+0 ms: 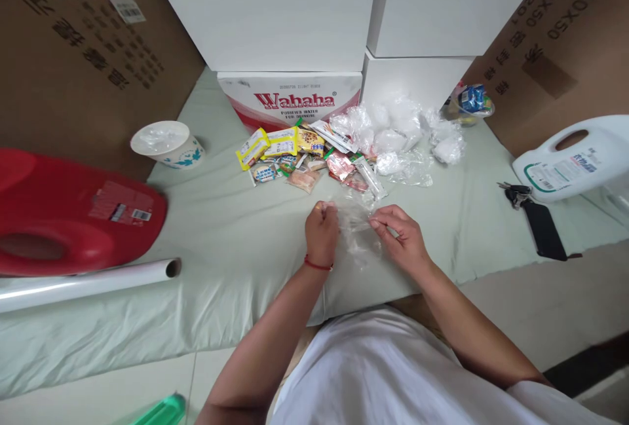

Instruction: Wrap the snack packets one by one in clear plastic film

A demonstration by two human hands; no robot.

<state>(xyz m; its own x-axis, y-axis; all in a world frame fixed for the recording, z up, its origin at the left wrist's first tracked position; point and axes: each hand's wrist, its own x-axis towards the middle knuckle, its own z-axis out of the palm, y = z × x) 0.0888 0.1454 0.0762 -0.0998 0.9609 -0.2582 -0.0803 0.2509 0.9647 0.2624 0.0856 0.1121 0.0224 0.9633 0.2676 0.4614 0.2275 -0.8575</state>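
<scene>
Between my two hands hangs a clear plastic bag (354,232), thin and crumpled, just above the cloth near the table's front. My left hand (322,232), with a red string round the wrist, is closed in a pinch on the bag's left edge. On the other side my right hand (400,235) pinches the bag's edge between thumb and fingers. Beyond the hands lies a pile of small snack packets (310,143), some yellow, some pink or silver. Crumpled clear plastic bags (393,130) are heaped to the right of the packets.
A Wahaha carton (295,99) and white boxes stand behind. At left are a paper bowl (170,145), a red jug (73,215) and a white roll (88,284). At right are a white jug (574,156), keys (515,196), a black phone-like object (544,230) and a clear tub (470,105).
</scene>
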